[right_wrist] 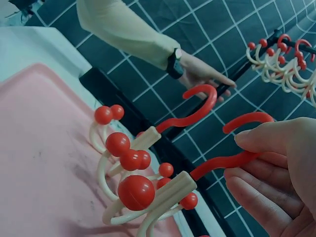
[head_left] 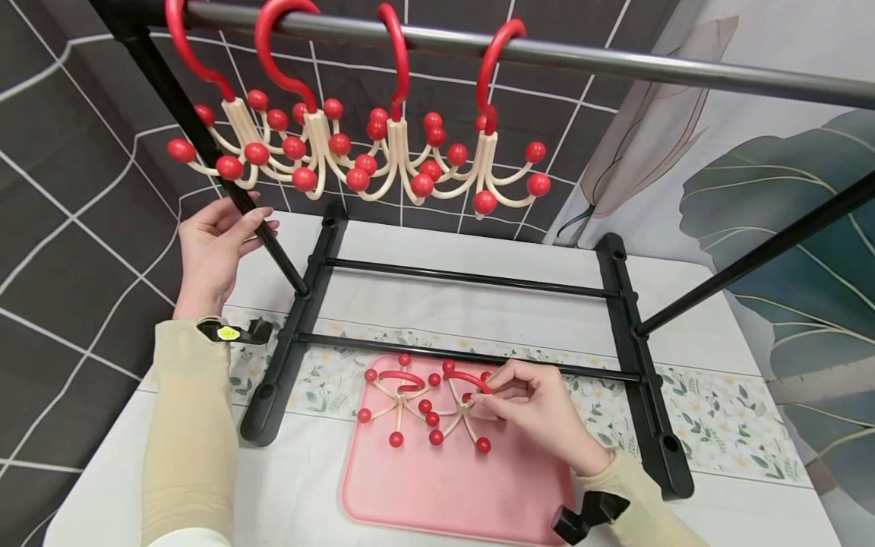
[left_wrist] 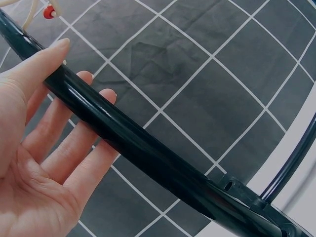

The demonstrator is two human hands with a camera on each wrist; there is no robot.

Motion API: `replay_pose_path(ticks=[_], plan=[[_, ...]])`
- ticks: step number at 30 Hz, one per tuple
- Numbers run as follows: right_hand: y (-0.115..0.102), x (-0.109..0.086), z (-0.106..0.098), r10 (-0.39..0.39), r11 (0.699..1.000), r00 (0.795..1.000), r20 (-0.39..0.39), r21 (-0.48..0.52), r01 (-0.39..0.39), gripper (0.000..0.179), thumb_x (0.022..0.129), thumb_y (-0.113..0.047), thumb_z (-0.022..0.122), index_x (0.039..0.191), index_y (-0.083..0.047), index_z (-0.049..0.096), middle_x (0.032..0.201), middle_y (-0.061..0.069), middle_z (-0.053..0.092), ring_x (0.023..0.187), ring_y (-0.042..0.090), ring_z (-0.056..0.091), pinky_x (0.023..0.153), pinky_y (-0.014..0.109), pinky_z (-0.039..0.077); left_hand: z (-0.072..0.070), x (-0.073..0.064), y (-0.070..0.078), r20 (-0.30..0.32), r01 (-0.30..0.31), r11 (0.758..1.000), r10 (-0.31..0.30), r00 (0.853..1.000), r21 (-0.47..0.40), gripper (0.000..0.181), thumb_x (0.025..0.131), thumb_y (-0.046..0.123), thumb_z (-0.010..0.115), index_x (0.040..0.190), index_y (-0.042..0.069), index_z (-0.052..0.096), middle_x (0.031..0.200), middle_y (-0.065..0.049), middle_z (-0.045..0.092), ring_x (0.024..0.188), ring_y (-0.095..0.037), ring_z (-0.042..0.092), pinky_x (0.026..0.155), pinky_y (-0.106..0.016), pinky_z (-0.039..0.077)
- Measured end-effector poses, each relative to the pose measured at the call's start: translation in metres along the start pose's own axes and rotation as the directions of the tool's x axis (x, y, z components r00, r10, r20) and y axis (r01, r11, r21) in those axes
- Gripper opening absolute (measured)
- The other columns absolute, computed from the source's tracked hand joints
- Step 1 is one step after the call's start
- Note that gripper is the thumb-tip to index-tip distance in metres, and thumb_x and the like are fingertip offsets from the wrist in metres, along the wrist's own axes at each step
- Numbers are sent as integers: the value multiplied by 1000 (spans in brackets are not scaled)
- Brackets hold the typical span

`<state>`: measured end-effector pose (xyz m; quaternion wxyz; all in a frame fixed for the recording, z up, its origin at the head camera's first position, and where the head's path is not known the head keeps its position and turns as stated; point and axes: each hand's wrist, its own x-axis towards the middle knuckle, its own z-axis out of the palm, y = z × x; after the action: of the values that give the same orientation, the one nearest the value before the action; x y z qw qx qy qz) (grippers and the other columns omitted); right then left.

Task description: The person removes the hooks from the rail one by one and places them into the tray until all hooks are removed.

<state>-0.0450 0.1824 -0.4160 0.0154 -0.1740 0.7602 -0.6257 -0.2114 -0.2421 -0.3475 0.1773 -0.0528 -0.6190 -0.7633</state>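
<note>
My left hand [head_left: 213,262] holds the slanted black side post [left_wrist: 143,148] of a rack, thumb on one side and fingers on the other. Over the pink tray [head_left: 437,486], my right hand [head_left: 540,406] pinches the red hook of a multi-arm hanger [right_wrist: 170,195] between thumb and fingers. That hanger has cream arms tipped with red balls. Just left of it, a second hanger [head_left: 399,399] of the same kind stands on the tray, its hook up. In the right wrist view both hooks rise side by side.
Several matching hangers [head_left: 396,152] hang by red hooks from the rack's top bar [head_left: 615,64], toward its left end. Two black feet [head_left: 645,380] with cross bars [head_left: 472,277] stand on the white table. Dark tiled cloth is behind, and a leaf-patterned curtain [head_left: 786,228] is at right.
</note>
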Motion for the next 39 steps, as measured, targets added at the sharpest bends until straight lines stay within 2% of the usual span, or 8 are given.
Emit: replay_pose_path(ticks=[4, 10, 17, 23, 28, 35, 39], plan=[[3, -1, 3, 5, 1000, 1000, 10, 7, -5, 21, 79, 13, 81, 88, -3, 72, 86, 10, 73, 74, 32, 75, 64, 37, 62, 0, 0, 0, 0, -2, 1000, 2, 1000, -2, 33, 88, 0, 79, 120, -3, 72, 100, -11, 75, 81, -19, 76, 75, -26, 60], [5, -1, 5, 19, 999, 1000, 11, 26, -19, 19, 79, 13, 81, 87, -2, 72, 86, 11, 73, 73, 27, 75, 64, 38, 62, 0, 0, 0, 0, -9, 1000, 9, 1000, -8, 33, 88, -1, 79, 119, -3, 72, 100, -11, 75, 81, -19, 76, 75, -26, 60], [5, 0, 7, 20, 998, 1000, 15, 51, -21, 21, 78, 17, 80, 87, 0, 71, 85, 13, 73, 72, 37, 74, 64, 38, 62, 0, 1, -1, 2, -12, 1000, 12, 1000, -11, 33, 87, -1, 79, 119, -4, 72, 100, -11, 75, 81, -19, 76, 75, -26, 60], [3, 0, 4, 46, 998, 999, 16, 43, -46, 19, 78, 10, 84, 91, 1, 73, 88, 13, 74, 77, 31, 75, 67, 39, 62, -1, 1, -1, 6, -8, 1000, 8, 1000, -14, 32, 88, -1, 78, 119, -4, 72, 99, -11, 75, 81, -19, 76, 75, -26, 60], [-6, 1, -3, 33, 999, 999, 7, 37, -33, 22, 79, 5, 85, 98, 0, 76, 95, 13, 75, 83, 27, 75, 74, 39, 62, -1, 1, -1, 8, -9, 1000, 9, 1000, -14, 33, 88, -1, 78, 120, -5, 71, 99, -11, 76, 81, -19, 76, 75, -26, 60], [-22, 8, -17, -11, 999, 997, -70, 30, 13, 26, 79, 9, 83, 103, 2, 75, 101, 17, 75, 88, 31, 75, 78, 40, 61, -1, 1, -1, 6, -8, 1000, 9, 1000, -29, 32, 88, -2, 78, 119, -5, 71, 99, -11, 75, 80, -19, 76, 75, -27, 60], [-31, 13, -31, -54, 998, 989, -138, -40, 49, 27, 80, 8, 84, 104, -1, 77, 101, 14, 75, 89, 27, 75, 79, 36, 61, 0, 1, -1, 7, -8, 1000, 8, 1000, -29, 32, 87, -2, 78, 119, -5, 71, 99, -11, 76, 80, -20, 76, 75, -27, 60]])
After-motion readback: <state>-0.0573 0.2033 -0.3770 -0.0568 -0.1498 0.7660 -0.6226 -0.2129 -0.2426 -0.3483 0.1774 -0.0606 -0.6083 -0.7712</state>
